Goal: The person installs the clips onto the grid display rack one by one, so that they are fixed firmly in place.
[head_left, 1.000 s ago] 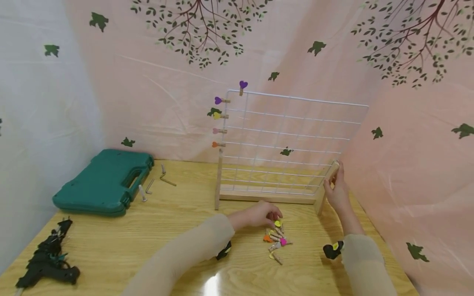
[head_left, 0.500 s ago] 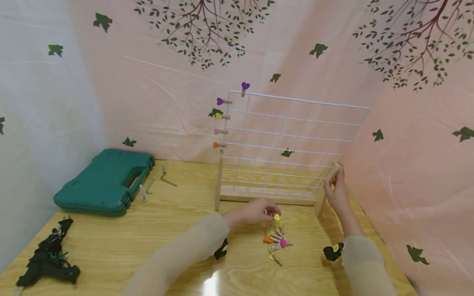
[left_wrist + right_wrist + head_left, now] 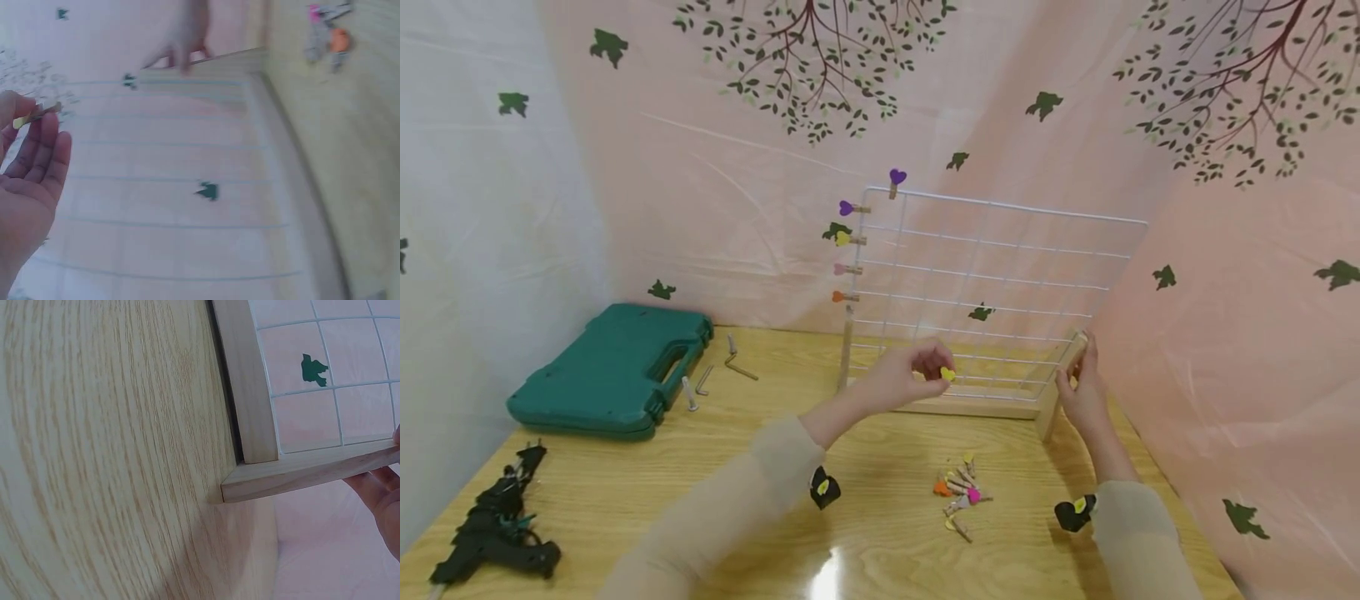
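Note:
My left hand [image 3: 898, 379] pinches a small wooden clothespin with a yellow heart [image 3: 948, 375] between thumb and fingertips. It is raised in front of the lower part of a white wire grid [image 3: 1000, 203]. The left wrist view shows the same clothespin [image 3: 28, 119] held at the fingertips. On the right, my right hand [image 3: 1084, 392] grips the upper part of the wooden side post [image 3: 1048, 410] of the grid's stand; in the right wrist view its fingers wrap round that post [image 3: 300, 477]. Heart clothespins are clipped on the grid: an orange one [image 3: 838, 297] low on the left edge, a purple one [image 3: 897, 177] on top.
Several loose heart clothespins [image 3: 973, 495] lie in a pile on the wooden table [image 3: 880, 517] before the stand. At the left are a green plastic case [image 3: 602, 367], hex keys [image 3: 742, 369], bolts [image 3: 688, 393] and a black glue gun [image 3: 493, 533].
My left hand has picked a yellow heart clothespin from the pile and lifted it up and slightly left, toward the grid. My right hand has stayed on the post.

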Motion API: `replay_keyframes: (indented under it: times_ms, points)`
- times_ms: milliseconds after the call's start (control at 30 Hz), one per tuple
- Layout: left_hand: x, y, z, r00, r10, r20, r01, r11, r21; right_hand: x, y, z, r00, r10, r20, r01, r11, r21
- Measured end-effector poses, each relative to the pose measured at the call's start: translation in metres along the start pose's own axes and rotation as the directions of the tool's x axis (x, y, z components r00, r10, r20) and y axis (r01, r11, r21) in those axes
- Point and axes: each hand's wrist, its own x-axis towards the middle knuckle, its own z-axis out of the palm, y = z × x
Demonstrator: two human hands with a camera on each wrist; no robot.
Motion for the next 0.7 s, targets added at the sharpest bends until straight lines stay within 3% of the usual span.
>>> replay_keyframes:
  times_ms: [133, 200, 267, 367, 433, 533, 633, 700]
  points:
    - [0.009, 0.04, -0.036, 0.998, 0.022, -0.057, -0.025, 0.998, -0.063, 0.0, 0.0, 0.001, 1.0, 0.002, 0.001, -0.002, 1.0, -0.015]
    - [0.014, 0.06, -0.055, 0.997, 0.002, -0.077, -0.006, 0.998, -0.062, 0.0, 0.0, 0.001, 1.0, 0.005, 0.003, -0.005, 1.0, -0.012]
    - [0.022, 0.072, -0.072, 0.994, -0.012, -0.106, 0.011, 1.0, -0.017, 0.0, 0.0, 0.001, 1.0, 0.003, 0.006, -0.003, 1.0, -0.006]
    - [0.04, 0.083, -0.096, 0.985, 0.042, -0.169, -0.022, 0.993, 0.118, 0.0, 0.0, 0.0, 1.0, -0.001, 0.007, 0.001, 1.0, 0.003]
    - [0.055, 0.09, -0.111, 0.968, 0.112, -0.225, -0.06, 0.972, 0.228, -0.001, 0.0, 0.0, 1.0, -0.006, 0.007, 0.006, 1.0, 0.002]
    - [0.075, 0.102, -0.132, 0.929, 0.195, -0.316, -0.078, 0.935, 0.346, -0.001, 0.001, -0.001, 1.0, -0.012, 0.006, 0.012, 1.0, 0.001]
    - [0.091, 0.111, -0.148, 0.89, 0.231, -0.394, -0.056, 0.912, 0.407, -0.001, 0.0, -0.001, 1.0, -0.013, 0.008, 0.013, 1.0, 0.002]
    - [0.1, 0.113, -0.156, 0.876, 0.226, -0.427, -0.02, 0.9, 0.436, 0.0, 0.0, -0.001, 1.0, -0.011, 0.013, 0.011, 1.0, 0.004]
